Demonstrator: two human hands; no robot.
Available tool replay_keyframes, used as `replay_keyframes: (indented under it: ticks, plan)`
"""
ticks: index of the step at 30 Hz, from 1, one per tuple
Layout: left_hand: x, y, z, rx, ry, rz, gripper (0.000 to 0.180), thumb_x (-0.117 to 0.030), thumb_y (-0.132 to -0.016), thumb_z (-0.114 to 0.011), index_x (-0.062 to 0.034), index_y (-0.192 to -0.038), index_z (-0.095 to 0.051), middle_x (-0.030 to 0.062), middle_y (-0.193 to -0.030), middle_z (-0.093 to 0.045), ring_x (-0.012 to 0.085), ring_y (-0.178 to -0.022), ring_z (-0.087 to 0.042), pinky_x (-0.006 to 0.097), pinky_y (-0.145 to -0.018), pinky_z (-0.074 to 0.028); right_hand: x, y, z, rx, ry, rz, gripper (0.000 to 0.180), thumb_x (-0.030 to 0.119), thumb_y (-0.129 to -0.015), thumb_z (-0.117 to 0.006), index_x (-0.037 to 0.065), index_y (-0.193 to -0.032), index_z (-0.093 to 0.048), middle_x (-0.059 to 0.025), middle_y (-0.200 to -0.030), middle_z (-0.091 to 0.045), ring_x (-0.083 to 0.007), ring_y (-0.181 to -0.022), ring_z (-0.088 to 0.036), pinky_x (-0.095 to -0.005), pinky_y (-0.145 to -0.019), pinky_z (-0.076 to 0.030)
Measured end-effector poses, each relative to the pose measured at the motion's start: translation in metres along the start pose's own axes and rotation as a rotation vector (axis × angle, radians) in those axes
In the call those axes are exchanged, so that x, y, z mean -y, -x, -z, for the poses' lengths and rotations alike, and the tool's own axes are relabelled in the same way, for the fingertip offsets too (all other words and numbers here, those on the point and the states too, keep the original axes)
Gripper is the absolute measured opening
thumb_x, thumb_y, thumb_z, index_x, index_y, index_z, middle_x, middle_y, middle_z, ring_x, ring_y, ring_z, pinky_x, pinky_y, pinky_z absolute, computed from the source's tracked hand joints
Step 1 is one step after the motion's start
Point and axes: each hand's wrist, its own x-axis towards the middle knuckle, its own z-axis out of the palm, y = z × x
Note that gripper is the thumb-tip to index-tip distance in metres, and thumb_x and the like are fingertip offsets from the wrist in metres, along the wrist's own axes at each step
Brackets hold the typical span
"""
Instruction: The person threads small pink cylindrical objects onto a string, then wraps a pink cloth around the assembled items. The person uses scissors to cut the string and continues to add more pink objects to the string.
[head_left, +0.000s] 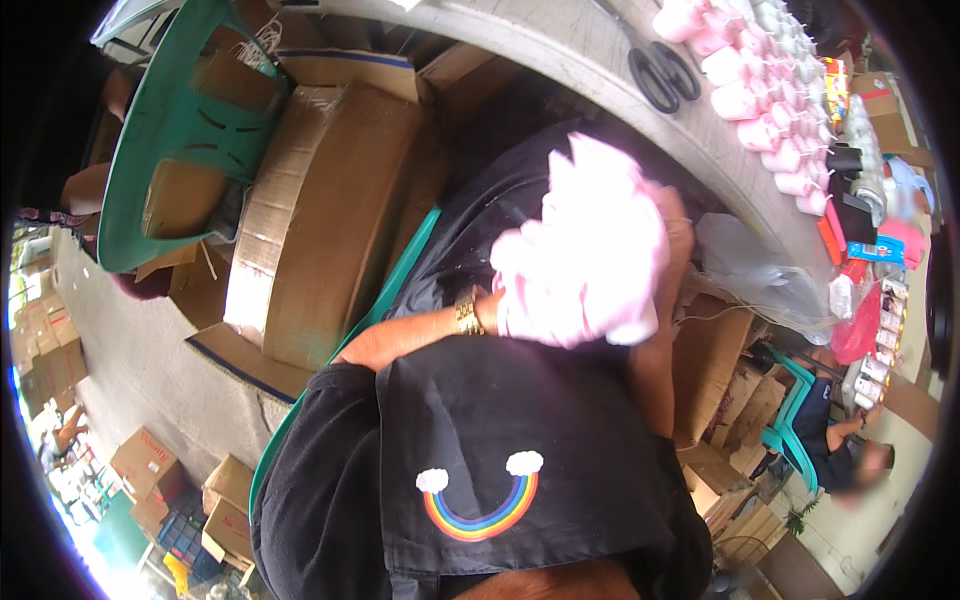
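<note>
Both hands, left hand (500, 305) and right hand (678, 235), are gripping a pink cloth (585, 255) with curled fingers, near the table (600, 60).

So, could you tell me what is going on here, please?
A seated person holds a bundle of pink cloth in both hands over their lap. The left hand, with a gold watch at the wrist, grips it from below; the right hand closes around its far side. Rows of pink rolls and scissors lie on the table beyond.

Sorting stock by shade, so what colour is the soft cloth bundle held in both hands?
Pale pink; the soft cloth bundle shows best in the head view.
</note>
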Motion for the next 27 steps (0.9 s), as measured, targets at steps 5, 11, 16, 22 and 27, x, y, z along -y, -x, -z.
replay_keyframes:
  ticks: [5,11,16,22,27]
  plan:
    - [0.034,-0.031,0.005,0.027,1.044,0.363,0.025,-0.024,-0.093,-0.064,-0.0045,-0.107,-0.060,0.0062,-0.099,-0.064,0.0164,-0.091,-0.062,0.030,-0.078,-0.052,-0.024,0.014,0.025,0.264,0.973,-0.107,0.023,0.021,-0.081,-0.073,0.004,-0.094,-0.067,-0.0127,-0.097,-0.059,-0.0330,-0.079,-0.063,-0.0406,-0.070,-0.050]
    - [0.022,-0.030,0.014,-0.020,1.083,0.246,0.041,-0.021,-0.094,-0.064,-0.0046,-0.129,-0.051,0.0076,-0.117,-0.061,0.0189,-0.105,-0.059,0.033,-0.092,-0.049,0.024,-0.004,0.045,0.102,0.614,0.073,0.021,0.021,-0.099,-0.054,0.004,-0.096,-0.065,-0.0093,-0.082,-0.060,-0.0247,-0.071,-0.060,-0.0361,-0.067,-0.048]
    - [0.005,-0.034,0.033,0.319,0.723,0.634,0.058,-0.023,-0.090,-0.070,-0.0037,-0.139,-0.045,0.0061,-0.127,-0.057,0.0111,-0.112,-0.055,0.028,-0.096,-0.046,0.027,-0.025,0.007,0.232,0.374,0.368,0.019,0.019,-0.100,-0.048,0.005,-0.107,-0.060,-0.0131,-0.106,-0.056,-0.0262,-0.095,-0.057,-0.0337,-0.081,-0.045]
    - [0.016,-0.039,0.030,0.016,0.287,-0.049,0.037,-0.020,-0.081,-0.076,-0.0029,-0.110,-0.062,0.0057,-0.106,-0.066,0.0209,-0.096,-0.064,0.032,-0.081,-0.050,-0.016,-0.032,-0.009,0.279,0.498,0.288,0.032,0.029,-0.102,-0.044,0.007,-0.122,-0.056,-0.0154,-0.129,-0.046,-0.0350,-0.118,-0.048,-0.0446,-0.096,-0.042]
    - [0.026,-0.036,0.010,0.073,0.315,-0.032,0.019,-0.023,-0.084,-0.068,-0.0073,-0.093,-0.064,0.0083,-0.095,-0.063,0.0279,-0.078,-0.061,0.034,-0.069,-0.050,-0.010,-0.008,-0.009,0.269,0.626,0.344,0.049,0.044,-0.103,-0.034,0.010,-0.137,-0.047,-0.0198,-0.148,-0.030,-0.0369,-0.133,-0.035,-0.0524,-0.106,-0.028]
